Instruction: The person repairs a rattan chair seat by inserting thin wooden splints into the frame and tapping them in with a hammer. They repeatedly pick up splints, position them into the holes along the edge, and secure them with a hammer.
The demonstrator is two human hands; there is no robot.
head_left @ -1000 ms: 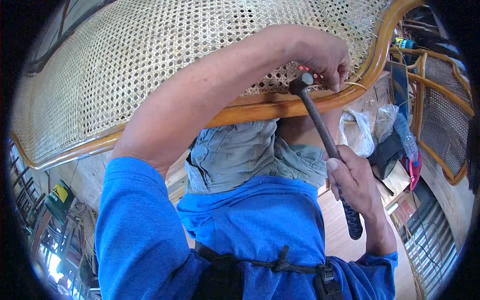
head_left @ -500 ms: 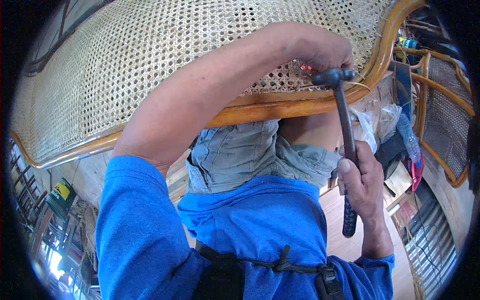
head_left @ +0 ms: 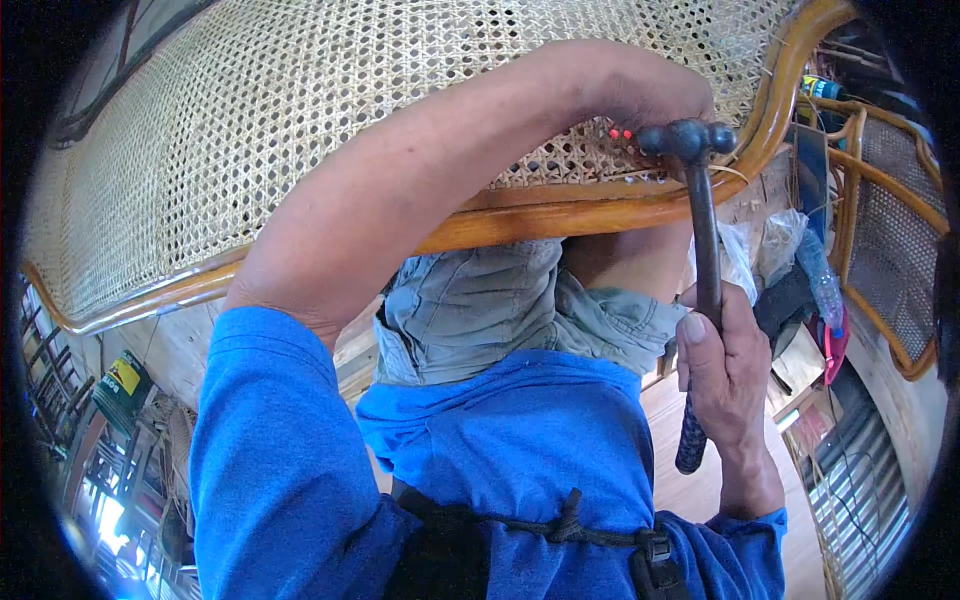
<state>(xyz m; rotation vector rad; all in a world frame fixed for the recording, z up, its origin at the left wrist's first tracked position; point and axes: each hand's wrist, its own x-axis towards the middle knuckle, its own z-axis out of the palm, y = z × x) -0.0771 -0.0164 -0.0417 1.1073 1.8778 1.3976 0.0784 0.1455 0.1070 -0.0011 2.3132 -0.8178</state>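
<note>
Woven cane fills the large seat panel (head_left: 300, 110), which is framed by a curved wooden rim (head_left: 600, 205) and is taken here as the landmark. A dark hammer (head_left: 700, 250) is gripped firmly around its handle by the right hand (head_left: 725, 375) below the rim, and its head is raised to the rim's upper edge, just beside a small red piece (head_left: 618, 133) on the cane. The left hand (head_left: 640, 95) is laid over the cane near the hammer head; its fingers are hidden, so its grasp cannot be told.

One hammer (head_left: 700, 240); two hands (head_left: 725, 375); two cane-panel frames (head_left: 300, 120).
</note>
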